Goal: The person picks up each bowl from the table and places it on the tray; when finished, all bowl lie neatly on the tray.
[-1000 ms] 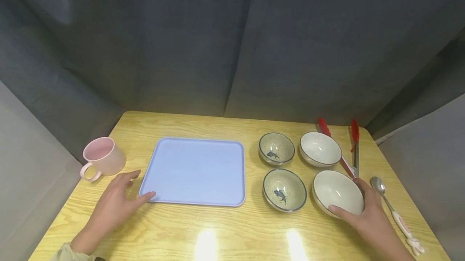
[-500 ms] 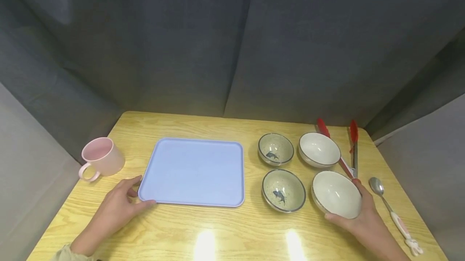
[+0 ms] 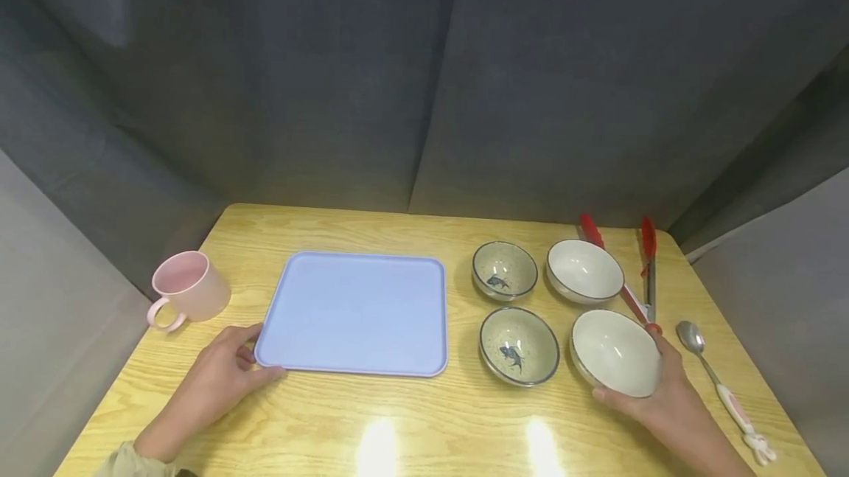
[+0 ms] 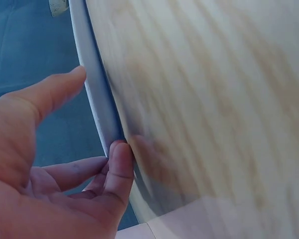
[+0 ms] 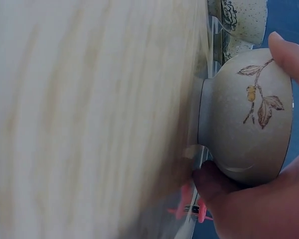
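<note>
My left hand (image 3: 220, 374) is at the near left corner of a pale blue tray (image 3: 354, 315). Its thumb touches the front edge and its curled fingers touch the left side, as the tray edge (image 4: 92, 79) in the left wrist view shows. My right hand (image 3: 663, 407) holds a white bowl (image 3: 613, 352) with a dark rim, thumb on the near side and fingers round the right. In the right wrist view the bowl (image 5: 251, 114) has a leafy branch pattern outside, and its foot appears to stand on the table.
Two speckled bowls with blue fish, one far (image 3: 504, 270) and one near (image 3: 519, 348), stand right of the tray. Behind the held bowl are another white bowl (image 3: 584, 272) and red-tipped tongs (image 3: 648, 241). A spoon (image 3: 729, 403) lies right; a pink mug (image 3: 192, 287) stands left.
My left fingers and thumb have come against the tray corner. My right thumb has moved from over the bowl's rim to its outer near side. The bowl has hardly moved.
</note>
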